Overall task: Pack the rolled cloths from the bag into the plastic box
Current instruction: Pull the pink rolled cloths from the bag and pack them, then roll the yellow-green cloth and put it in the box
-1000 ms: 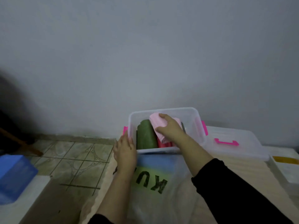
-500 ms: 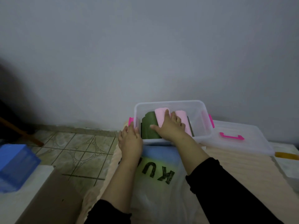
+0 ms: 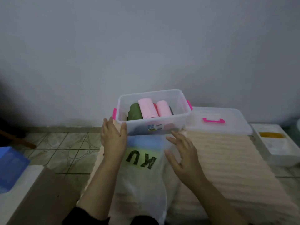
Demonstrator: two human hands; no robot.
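Clear plastic box (image 3: 177, 127) at the mat's far edge, rolled cloths (image 3: 147, 109) inside (room right), left hand (image 3: 113, 137) spread flat against its corner, right hand (image 3: 181, 153) splayed, empty, over the bag (image 3: 142, 184).

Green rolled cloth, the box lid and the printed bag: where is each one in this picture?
green rolled cloth (image 3: 134, 113), head view, on its side facing the camera.
box lid (image 3: 230, 125), head view, on its clear top near the pink handle.
printed bag (image 3: 141, 189), head view, on the plain white part below the letters.
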